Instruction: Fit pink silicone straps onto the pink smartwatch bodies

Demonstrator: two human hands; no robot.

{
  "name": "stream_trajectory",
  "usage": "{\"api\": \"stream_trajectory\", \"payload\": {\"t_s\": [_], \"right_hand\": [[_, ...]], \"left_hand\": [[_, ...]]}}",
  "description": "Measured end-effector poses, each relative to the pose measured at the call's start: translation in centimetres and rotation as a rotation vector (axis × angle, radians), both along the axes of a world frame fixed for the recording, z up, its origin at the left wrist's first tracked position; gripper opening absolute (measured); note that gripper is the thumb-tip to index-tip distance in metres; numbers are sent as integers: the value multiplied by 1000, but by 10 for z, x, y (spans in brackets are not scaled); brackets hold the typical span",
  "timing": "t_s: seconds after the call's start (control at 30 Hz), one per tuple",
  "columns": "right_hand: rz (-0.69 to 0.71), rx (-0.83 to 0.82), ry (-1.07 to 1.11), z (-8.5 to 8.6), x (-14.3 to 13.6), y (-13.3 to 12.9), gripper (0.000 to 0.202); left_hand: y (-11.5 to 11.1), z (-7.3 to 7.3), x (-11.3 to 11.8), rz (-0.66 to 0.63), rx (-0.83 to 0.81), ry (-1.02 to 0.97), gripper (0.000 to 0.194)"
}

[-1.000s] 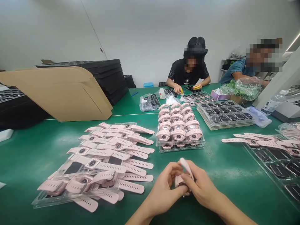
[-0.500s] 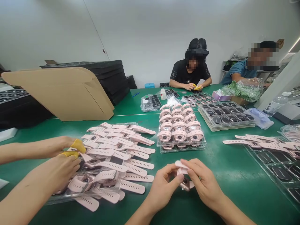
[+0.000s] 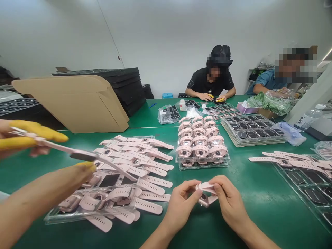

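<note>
Between my two hands is a smartwatch [image 3: 204, 199] with a pale pink strap looped over its back. My left hand [image 3: 182, 202] grips the watch and strap from the left, thumb against the band. On the other side, my right hand [image 3: 230, 202] pinches the strap near the top of the loop. Just beyond my hands stands a stacked clear tray [image 3: 178, 166] holding rows of pink watches with looped straps. To my left, another clear tray [image 3: 55, 216] is covered with pink watches, many of their straps lying out flat.
At left, a co-worker's hands [image 3: 38, 135] in yellow finger covers hold a pink watch over the left tray. Black trays [image 3: 295, 176] with pink watches lie at right. A cardboard box [image 3: 77, 107], stacked black trays [image 3: 124, 86] and a water bottle [image 3: 310, 117] stand farther back. Two people sit opposite.
The strap in my fingers has shifted into a more closed loop, and my right fingers have moved along it. The co-worker at left has lifted a watch up from the tray.
</note>
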State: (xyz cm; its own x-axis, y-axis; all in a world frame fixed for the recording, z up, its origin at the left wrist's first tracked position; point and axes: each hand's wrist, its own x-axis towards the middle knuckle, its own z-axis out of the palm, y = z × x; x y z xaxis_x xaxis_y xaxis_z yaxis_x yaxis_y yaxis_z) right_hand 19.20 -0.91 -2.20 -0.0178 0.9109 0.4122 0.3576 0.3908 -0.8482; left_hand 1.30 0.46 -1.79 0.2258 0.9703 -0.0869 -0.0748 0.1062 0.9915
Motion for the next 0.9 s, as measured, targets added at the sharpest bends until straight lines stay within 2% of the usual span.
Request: {"api": "stream_trajectory", "payload": {"t_s": [0.13,0.23,0.33,0.47,0.6,0.73,0.9], "right_hand": [[117,-33,-79,-1,5,2,24],[102,-38,-93,-6,10,3,20],[73,-30,-99,-11,15,3,18],[104,-61,-138,-11,17,3,21],[65,-55,-115,-7,16,4,20],[127,-73,-131,-1,14,6,22],[56,-25,-80,1,11,5,19]], "left_hand": [[1,10,-5,-14,88,256,24],[-3,17,-6,-108,153,328,23],[-5,14,-3,-121,138,275,24],[-3,2,-1,32,8,38,34],[-1,4,-2,36,59,179,22],[-1,13,-4,46,63,219,23],[-2,17,-3,-1,85,296,20]]}}
